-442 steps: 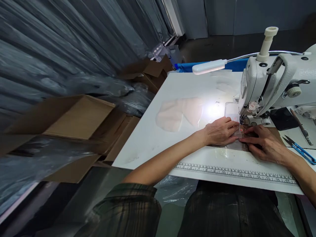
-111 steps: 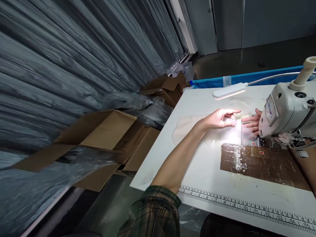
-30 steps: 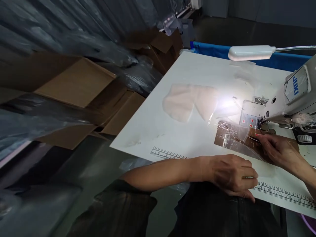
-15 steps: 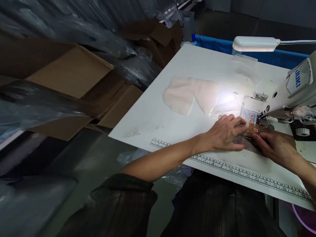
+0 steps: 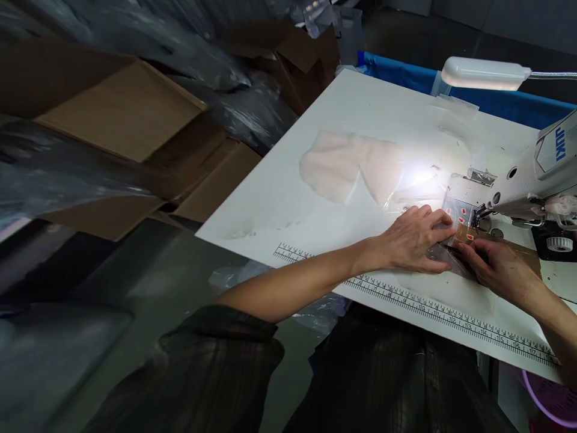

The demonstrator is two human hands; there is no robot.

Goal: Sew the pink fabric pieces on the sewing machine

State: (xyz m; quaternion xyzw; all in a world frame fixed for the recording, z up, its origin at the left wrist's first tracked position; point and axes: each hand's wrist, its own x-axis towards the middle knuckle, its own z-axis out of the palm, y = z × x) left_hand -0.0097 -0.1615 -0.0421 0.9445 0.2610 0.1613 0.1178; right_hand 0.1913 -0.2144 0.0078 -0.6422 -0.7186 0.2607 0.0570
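Note:
My left hand (image 5: 417,240) lies on the sewing machine bed with its fingers spread over a clear plastic piece (image 5: 439,255). Close by on the right, my right hand (image 5: 502,267) has thumb and fingers pinched at a thin dark edge, too small and covered to name. Brown material (image 5: 518,246) runs beside and behind the right fingers. Just beyond both hands is the needle area (image 5: 480,216) of a white sewing machine (image 5: 536,174). Red arrow stickers (image 5: 463,211) mark the plate there.
A pale, sheer fabric piece (image 5: 351,165) lies flat on the white table (image 5: 252,210). A printed ruler (image 5: 406,304) follows the front edge. A lit lamp (image 5: 487,73) hangs over the far side. Open cardboard boxes (image 5: 121,111) stand left; a purple basket (image 5: 547,394) sits below right.
The view has shifted slightly. My right hand has edged left, closer to my left hand and away from the needle. The left hand keeps nearly the same pose.

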